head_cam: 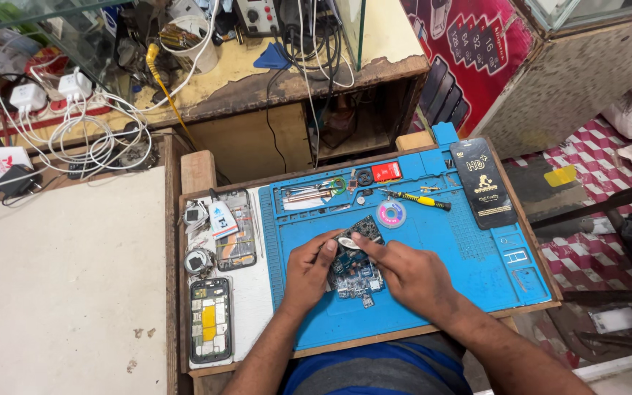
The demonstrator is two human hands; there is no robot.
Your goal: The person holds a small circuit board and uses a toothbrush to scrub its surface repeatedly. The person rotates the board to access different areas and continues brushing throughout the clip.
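Your left hand (307, 272) and right hand (411, 276) meet over the small blue-green circuit board (352, 274), which lies on the blue silicone work mat (477, 256) near the front edge of the wooden bench (197, 172), about mid-width. Left hand: fingers curled, thumb and forefinger pinched narrow on the board's upper left edge, holding it down. Right hand: forefinger stretched out, tip pressing a small round silvery part (347, 242) at the board's top; the other fingers are folded under, so can't tell whether they grip anything.

Behind the board, toward the mat's back edge: a pink-rimmed spool of solder wick (390, 213), a yellow-handled screwdriver (422, 200) lying across, and a red rectangular piece (386, 172) in a tray slot near the back. At the bench's back right corner a black flat retail pack w/ gold print (483, 183) lies tilted, partly over the mat's edge.

Left of the mat, on the white strip of bench: an opened phone frame w/ bare insides (236, 230), a white tube (222, 217) lying on it, and nearer the front left corner a second open phone w/ a yellow block inside (210, 320).

Beyond the bench, a pale worktop (60, 278) to the left, and white chargers w/ tangled white cables (74, 124) on the shelf behind.
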